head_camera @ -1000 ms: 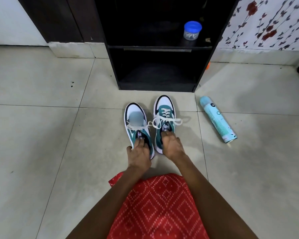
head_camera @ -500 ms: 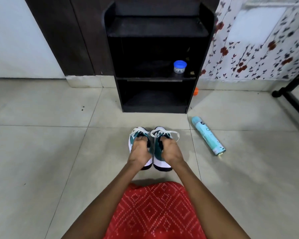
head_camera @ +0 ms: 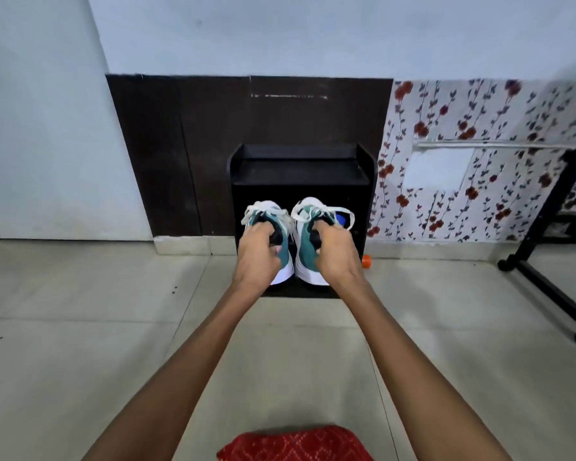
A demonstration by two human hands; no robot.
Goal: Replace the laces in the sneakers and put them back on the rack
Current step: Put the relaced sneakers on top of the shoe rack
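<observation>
A: Fingers first?

B: Left hand: fingers hooked into the collar of the left sneaker and clamped on it. Right hand: the same hold on the right sneaker.

A: Where is the pair?

B: Held up off the floor, side by side, toes towards the black rack, just in front of its open shelves. Not yet set down. White laces are threaded on both, and a loop of them hangs loose off the right sneaker.

A: Step in hand?

B: Judged: lacing is finished and the return to the rack is under way.

A: Next move?

B: Slide both in toe-first and level. Avoid the blue-lidded jar at the shelf's right, and keep the loose loop off the shelf edge.
</observation>
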